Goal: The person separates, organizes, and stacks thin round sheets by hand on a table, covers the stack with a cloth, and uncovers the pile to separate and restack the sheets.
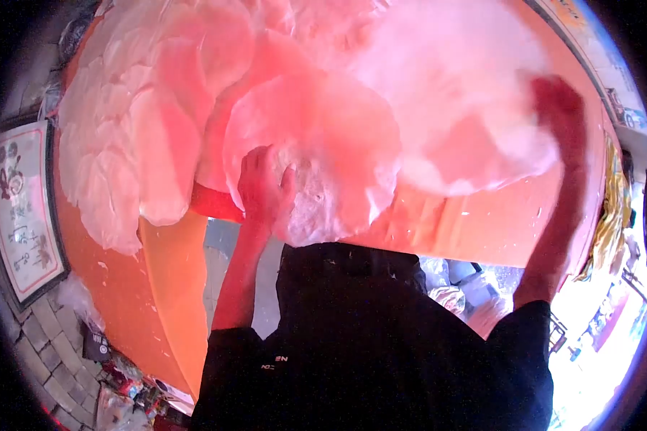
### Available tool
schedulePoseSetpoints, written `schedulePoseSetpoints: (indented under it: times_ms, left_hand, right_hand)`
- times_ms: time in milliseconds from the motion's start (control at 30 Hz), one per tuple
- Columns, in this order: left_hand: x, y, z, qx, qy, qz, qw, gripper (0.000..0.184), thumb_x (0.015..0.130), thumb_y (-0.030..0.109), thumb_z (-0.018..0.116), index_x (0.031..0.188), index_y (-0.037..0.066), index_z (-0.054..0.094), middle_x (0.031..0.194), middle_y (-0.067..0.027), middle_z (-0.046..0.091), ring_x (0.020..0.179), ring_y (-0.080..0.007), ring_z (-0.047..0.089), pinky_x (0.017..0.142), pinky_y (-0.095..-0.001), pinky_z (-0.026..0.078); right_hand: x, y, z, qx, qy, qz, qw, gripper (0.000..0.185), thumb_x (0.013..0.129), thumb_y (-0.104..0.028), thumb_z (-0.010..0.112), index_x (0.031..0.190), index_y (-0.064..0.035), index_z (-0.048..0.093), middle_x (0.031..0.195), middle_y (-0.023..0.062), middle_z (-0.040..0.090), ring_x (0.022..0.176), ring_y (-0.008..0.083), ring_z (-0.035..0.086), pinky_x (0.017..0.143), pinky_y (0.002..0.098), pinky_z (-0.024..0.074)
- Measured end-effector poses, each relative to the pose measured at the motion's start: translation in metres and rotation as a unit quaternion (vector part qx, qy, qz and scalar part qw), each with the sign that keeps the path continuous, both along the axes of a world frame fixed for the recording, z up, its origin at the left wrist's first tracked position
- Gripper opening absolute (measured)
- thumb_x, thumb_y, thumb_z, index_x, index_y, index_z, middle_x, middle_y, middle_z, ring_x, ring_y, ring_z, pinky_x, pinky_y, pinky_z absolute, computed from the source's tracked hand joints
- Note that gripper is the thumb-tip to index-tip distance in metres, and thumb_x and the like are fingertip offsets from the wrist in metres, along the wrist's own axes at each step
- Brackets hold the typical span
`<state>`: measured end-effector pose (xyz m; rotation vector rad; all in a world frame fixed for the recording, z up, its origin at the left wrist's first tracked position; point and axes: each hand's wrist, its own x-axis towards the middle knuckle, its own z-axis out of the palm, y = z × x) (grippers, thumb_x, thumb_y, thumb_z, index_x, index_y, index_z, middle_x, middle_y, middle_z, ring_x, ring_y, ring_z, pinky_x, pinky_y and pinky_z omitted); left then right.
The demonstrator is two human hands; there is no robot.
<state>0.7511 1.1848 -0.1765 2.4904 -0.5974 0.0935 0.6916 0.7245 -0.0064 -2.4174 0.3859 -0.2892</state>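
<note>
Thin, pale, see-through round sheets lie in overlapping layers over an orange-covered table; I cannot tell what they are made of. One round sheet (345, 136) is in front of me, with a crumpled whitish patch at its near left. My left hand (262, 187) rests on that sheet's left edge, fingers stretched and thumb apart. Out to the right, my right hand (559, 104) is smeared by motion above the far edge of another pale sheet (453, 151). Its fingers do not show clearly, so whether it holds the sheet is hidden.
More pale sheets (111, 151) overlap at the left and hang over the table's edge. The orange table cover (474, 223) shows along the near side. A framed picture (25, 208) stands at the left above paving. Plastic bags (456, 284) lie below, and yellow cloth (611, 208) hangs right.
</note>
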Motion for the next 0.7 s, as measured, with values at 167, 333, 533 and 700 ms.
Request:
schedulePoseSetpoints:
  times_ms: [167, 333, 533, 700]
  left_hand:
    - [0.008, -0.008, -0.015, 0.021, 0.002, -0.078, 0.997, 0.045, 0.071, 0.018, 0.072, 0.110, 0.002, 0.058, 0.111, -0.0186, 0.057, 0.109, -0.0380, 0.051, 0.095, -0.0472, 0.041]
    - [0.034, 0.010, -0.004, 0.009, -0.033, -0.078, 0.996, 0.050, 0.071, 0.018, 0.071, 0.115, 0.001, 0.056, 0.112, -0.0200, 0.057, 0.108, -0.0376, 0.052, 0.095, -0.0467, 0.041]
    - [0.092, 0.053, -0.025, 0.017, 0.053, 0.042, 0.998, 0.056, 0.075, 0.017, 0.070, 0.124, -0.002, 0.051, 0.114, -0.0205, 0.057, 0.106, -0.0351, 0.054, 0.092, -0.0439, 0.043]
    - [0.106, 0.060, -0.037, -0.140, 0.151, 0.071, 0.976, 0.050, 0.075, 0.019, 0.073, 0.115, -0.005, 0.056, 0.096, -0.0143, 0.060, 0.086, -0.0230, 0.058, 0.078, -0.0354, 0.048]
  right_hand:
    - [0.010, 0.046, 0.091, -0.146, 0.008, -0.120, 0.982, 0.028, 0.094, -0.033, 0.058, 0.101, -0.0068, 0.066, 0.069, -0.0026, 0.054, 0.063, 0.0085, 0.047, 0.060, 0.0260, 0.0388]
    - [0.039, 0.090, 0.030, -0.312, 0.007, -0.005, 0.950, 0.022, 0.092, -0.024, 0.051, 0.106, -0.0094, 0.061, 0.076, 0.0044, 0.058, 0.065, 0.0168, 0.055, 0.058, 0.0319, 0.0444]
    - [-0.005, 0.153, -0.148, -0.281, 0.017, 0.076, 0.956, 0.052, 0.078, -0.028, 0.070, 0.122, -0.0083, 0.053, 0.100, 0.0175, 0.061, 0.094, 0.0353, 0.060, 0.075, 0.0490, 0.0503]
    - [-0.059, 0.226, -0.160, -0.035, 0.142, -0.096, 0.985, 0.068, 0.070, -0.032, 0.079, 0.122, 0.0000, 0.050, 0.106, 0.0227, 0.060, 0.093, 0.0392, 0.060, 0.077, 0.0478, 0.0498]
